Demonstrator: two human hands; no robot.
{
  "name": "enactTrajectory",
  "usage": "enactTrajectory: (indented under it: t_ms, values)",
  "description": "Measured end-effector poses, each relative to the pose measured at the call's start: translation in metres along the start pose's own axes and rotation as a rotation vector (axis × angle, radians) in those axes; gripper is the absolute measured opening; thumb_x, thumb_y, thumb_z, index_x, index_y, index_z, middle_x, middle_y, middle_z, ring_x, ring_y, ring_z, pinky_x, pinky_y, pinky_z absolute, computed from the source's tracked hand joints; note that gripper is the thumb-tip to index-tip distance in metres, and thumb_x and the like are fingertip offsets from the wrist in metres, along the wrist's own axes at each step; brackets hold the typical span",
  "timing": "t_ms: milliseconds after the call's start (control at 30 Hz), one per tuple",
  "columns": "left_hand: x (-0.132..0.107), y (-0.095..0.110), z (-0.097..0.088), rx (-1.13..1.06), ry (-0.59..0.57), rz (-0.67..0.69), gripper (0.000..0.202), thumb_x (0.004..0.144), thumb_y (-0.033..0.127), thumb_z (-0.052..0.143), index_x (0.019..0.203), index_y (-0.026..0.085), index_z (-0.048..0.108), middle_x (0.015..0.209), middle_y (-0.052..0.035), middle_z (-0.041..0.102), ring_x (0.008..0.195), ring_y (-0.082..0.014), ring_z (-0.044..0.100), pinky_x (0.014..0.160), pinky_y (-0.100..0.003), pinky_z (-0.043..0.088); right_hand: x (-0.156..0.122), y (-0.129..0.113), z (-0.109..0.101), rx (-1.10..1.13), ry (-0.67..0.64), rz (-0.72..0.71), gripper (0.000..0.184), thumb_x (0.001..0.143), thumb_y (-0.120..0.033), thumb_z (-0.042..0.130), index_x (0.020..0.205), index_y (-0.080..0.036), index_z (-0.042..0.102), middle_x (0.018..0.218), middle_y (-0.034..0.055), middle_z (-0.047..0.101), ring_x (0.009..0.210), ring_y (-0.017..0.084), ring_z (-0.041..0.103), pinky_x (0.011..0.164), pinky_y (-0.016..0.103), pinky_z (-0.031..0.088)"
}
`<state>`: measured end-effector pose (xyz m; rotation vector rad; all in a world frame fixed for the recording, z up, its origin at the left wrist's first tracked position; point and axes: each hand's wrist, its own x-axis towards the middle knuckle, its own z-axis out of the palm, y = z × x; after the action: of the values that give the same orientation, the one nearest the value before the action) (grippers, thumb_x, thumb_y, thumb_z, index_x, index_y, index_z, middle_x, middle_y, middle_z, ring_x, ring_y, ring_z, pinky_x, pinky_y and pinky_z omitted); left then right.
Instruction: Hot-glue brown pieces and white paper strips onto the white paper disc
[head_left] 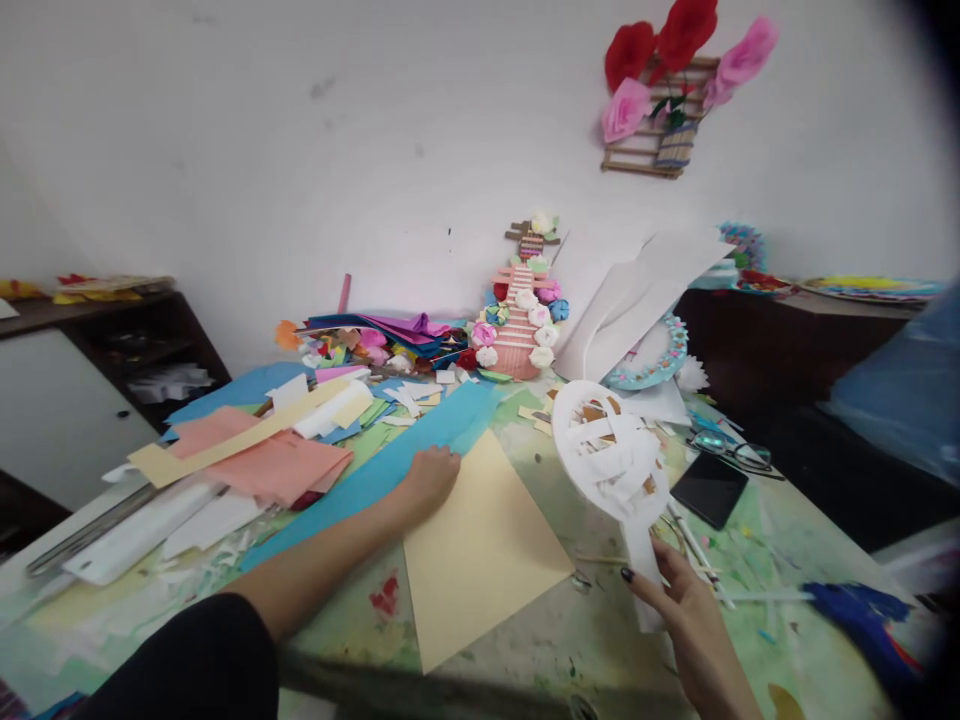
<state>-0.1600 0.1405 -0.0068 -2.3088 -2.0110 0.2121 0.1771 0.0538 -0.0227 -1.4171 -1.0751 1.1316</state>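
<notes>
My left hand (429,482) is closed at the upper left edge of a cream sheet of paper (487,550), its fingers curled over that edge. A long strip of blue paper (360,470) runs beneath my left wrist. In my right hand (686,600) is a white paper cut-out shaped like a hand fan (589,470), held upright by its handle with the thumb in front. Its round head has openings crossed by white strips, with brown showing through. The cut-out is to the right of the cream sheet.
A blue glue gun (862,625) lies at the right, near a black phone (709,490) and eyeglasses (731,452). Paper scraps and a folded salmon sheet (262,455) cover the left side. A flower-decorated craft (517,320) stands against the wall, beside a large white sheet (637,300).
</notes>
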Motion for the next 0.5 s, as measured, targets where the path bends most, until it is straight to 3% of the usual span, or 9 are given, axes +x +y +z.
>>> enactTrajectory:
  t_ms: [200,300,400,500]
  values:
    - [0.0,-0.007,0.0,-0.02,-0.006,0.088,0.023,0.093,0.031,0.059,0.105,0.012,0.063,0.107,-0.0074,0.064,0.096,-0.019,0.063,0.084,-0.039,0.055,0.018,0.011,0.012,0.009,-0.009,-0.053,0.056,0.06,-0.044,0.077,0.107,-0.02,0.059,0.111,0.0123,0.071,0.097,0.032,0.068,0.082,0.041,0.054]
    - [0.004,-0.014,0.004,-0.063,0.04,0.105,0.014,0.094,0.021,0.054,0.098,0.011,0.063,0.101,-0.0072,0.065,0.094,-0.0192,0.063,0.081,-0.037,0.054,0.02,0.012,0.02,0.06,0.024,-0.029,0.059,0.059,-0.044,0.077,0.109,-0.02,0.057,0.113,0.0123,0.071,0.096,0.032,0.068,0.08,0.04,0.054]
    - [0.01,-0.023,0.008,-0.128,0.114,0.073,0.022,0.095,0.011,0.039,0.095,0.011,0.061,0.097,-0.0127,0.065,0.093,-0.0238,0.063,0.075,-0.036,0.052,0.021,0.01,0.027,0.048,0.09,0.004,0.061,0.058,-0.046,0.076,0.109,-0.02,0.055,0.103,0.0102,0.073,0.084,0.029,0.069,0.068,0.036,0.054]
    - [0.016,-0.034,0.005,-0.216,0.186,0.04,0.025,0.096,0.016,0.033,0.094,0.012,0.058,0.095,-0.0148,0.064,0.091,-0.0258,0.063,0.074,-0.036,0.05,0.022,0.005,0.029,-0.078,0.193,0.009,0.065,0.054,-0.047,0.076,0.108,-0.019,0.054,0.085,0.0065,0.07,0.067,0.026,0.065,0.054,0.032,0.049]
